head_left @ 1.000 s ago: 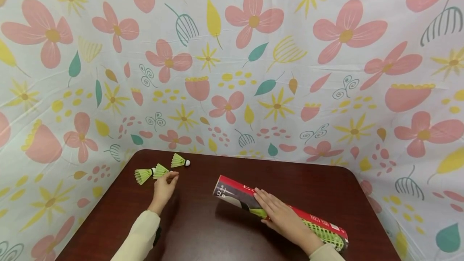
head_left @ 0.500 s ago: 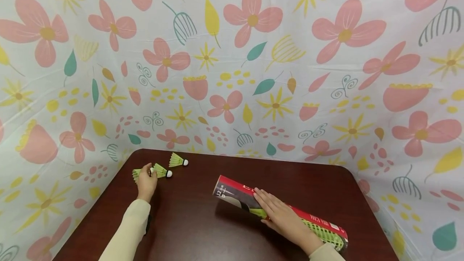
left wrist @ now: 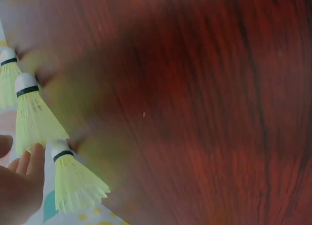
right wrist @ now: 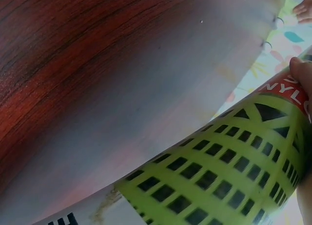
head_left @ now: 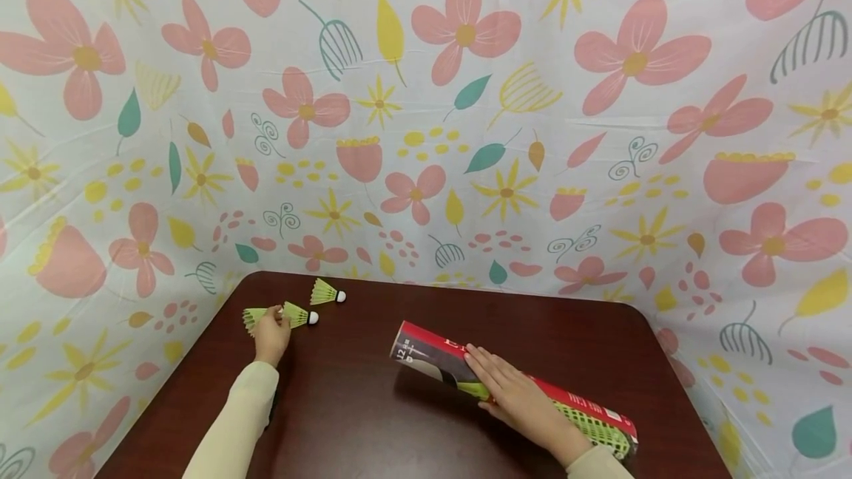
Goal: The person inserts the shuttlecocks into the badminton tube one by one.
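Three yellow-green shuttlecocks with white cork ends lie at the table's far left. The far shuttlecock [head_left: 324,292] lies apart. My left hand [head_left: 271,338] overlaps the left shuttlecock [head_left: 250,316] and the skirt of the middle shuttlecock [head_left: 296,314]. In the left wrist view, the fingers [left wrist: 35,161] reach the middle one's skirt edge [left wrist: 36,122], thumb spread apart. My right hand [head_left: 515,394] holds a red, grey and green shuttlecock tube [head_left: 426,353], fingers laid across its top and thumb on the near side. The tube slants, its left end above a shadow.
The dark brown table [head_left: 359,420] is backed by a white cloth [head_left: 399,228] printed with flowers, which also hangs on both sides. Between my left hand and the tube lies bare tabletop.
My left hand has moved left from the middle shuttlecock's cork to its skirt and the left shuttlecock. The middle shuttlecock has turned slightly. My right hand and the tube have stayed put.
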The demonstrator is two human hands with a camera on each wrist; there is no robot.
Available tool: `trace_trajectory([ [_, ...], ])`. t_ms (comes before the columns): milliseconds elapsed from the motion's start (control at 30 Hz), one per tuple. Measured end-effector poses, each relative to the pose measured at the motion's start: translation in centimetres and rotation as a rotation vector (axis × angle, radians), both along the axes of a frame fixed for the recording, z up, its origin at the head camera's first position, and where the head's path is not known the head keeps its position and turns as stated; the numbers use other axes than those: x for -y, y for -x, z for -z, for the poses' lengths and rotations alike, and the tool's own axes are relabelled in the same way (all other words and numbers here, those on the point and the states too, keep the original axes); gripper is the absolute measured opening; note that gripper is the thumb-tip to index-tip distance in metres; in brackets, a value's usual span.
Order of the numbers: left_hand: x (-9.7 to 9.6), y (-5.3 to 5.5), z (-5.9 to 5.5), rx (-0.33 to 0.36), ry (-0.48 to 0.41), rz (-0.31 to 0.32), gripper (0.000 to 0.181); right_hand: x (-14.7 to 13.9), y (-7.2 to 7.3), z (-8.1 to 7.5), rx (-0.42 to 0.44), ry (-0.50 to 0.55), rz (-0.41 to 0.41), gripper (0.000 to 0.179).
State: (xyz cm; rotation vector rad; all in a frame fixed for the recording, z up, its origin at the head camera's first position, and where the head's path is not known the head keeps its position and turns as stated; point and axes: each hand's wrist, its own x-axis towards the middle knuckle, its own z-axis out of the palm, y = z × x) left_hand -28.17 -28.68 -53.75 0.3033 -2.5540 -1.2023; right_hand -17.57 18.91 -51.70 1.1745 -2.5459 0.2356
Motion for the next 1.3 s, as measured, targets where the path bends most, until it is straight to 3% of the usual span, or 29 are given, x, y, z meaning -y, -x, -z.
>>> trace_trajectory([
  [267,-0.6,-0.9,0.4,0.011,-0.003,-0.090,0.025,0.1,0.0,0.2,-0.028,-0.025,0.007,0.094],
  [533,-0.6,-1.1,0.9,-0.045,0.000,-0.143,0.017,0.1,-0.1,0.1,-0.005,-0.016,0.012,0.101],
  [733,-0.6,-1.1,1.0,-0.092,-0.011,-0.136,0.017,-0.1,0.1,-0.1,-0.057,-0.017,-0.001,0.083],
  [1000,-1.0,-1.6,1.1,-0.159,-0.001,-0.110,0.015,-0.1,0.2,-0.1,0.008,-0.017,0.010,0.096],
  [1300,-2.3,-1.9,0.9,-0.240,0.045,-0.039,0.011,-0.2,0.4,0.0,-0.054,-0.010,-0.002,0.081],
])
